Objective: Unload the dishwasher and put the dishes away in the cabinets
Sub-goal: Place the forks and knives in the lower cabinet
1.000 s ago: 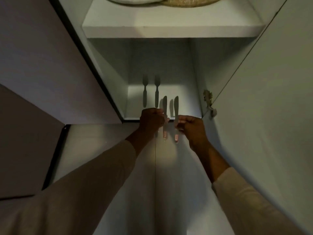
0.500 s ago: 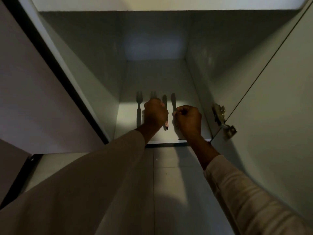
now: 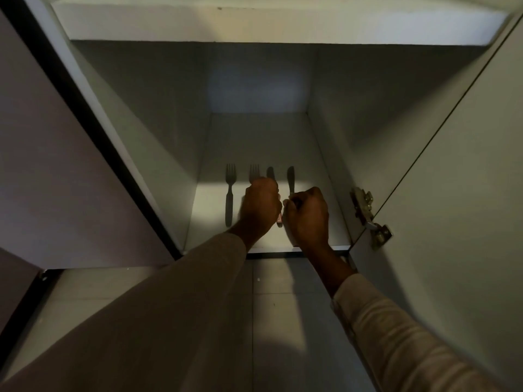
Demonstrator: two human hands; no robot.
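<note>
Both hands reach into the open cabinet point(image 3: 135, 131), each closed on a knife, next to two forks.

From the head view, the left hand point(image 3: 261, 205) is curled round the left knife point(image 3: 270, 173); the blade shows above the knuckles and a pinkish handle end pokes out below. The right hand point(image 3: 307, 217), just beside it, pinches the right knife point(image 3: 291, 179) where blade meets handle, and the rest of the handle is hidden behind the fist. Both blades point to the back of the cabinet, and I cannot tell whether they already rest on the bottom shelf point(image 3: 208, 222). The left fork point(image 3: 229, 195) lies flat there, and the second fork point(image 3: 254, 172) is half covered by the left hand. The door point(image 3: 452, 193) stands open on its hinge point(image 3: 363, 206), above a tiled floor point(image 3: 271, 306).
</note>
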